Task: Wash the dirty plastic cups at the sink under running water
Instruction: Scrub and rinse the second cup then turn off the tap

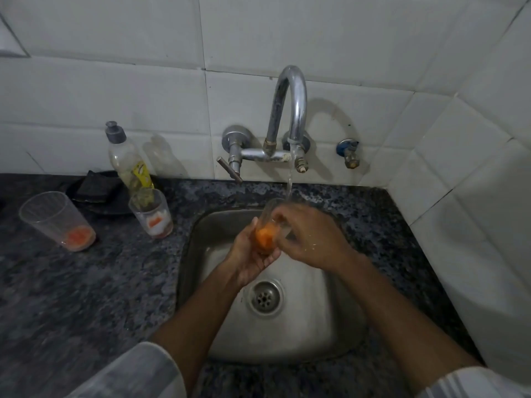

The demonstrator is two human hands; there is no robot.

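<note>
Over the steel sink (339, 320), the left hand (250, 258) cradles a clear plastic cup (268, 225) with orange residue, its grip wrapped round it, mouth under the tap stream (289, 179); the right hand (311, 239) pinches its rim. Wet plastic could slip out, or water may splash onto the desk (86, 282), where two dirty cups (57, 222) wait.

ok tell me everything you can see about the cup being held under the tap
The held cup is a clear plastic tumbler with orange residue at its base. It is tilted over the steel sink, mouth up and away toward the faucet, whose water stream runs down to its rim. The left hand cradles its base from below, and the right hand grips its upper side, fingers curled at the rim. Much of its wall is hidden by the hands.
</note>
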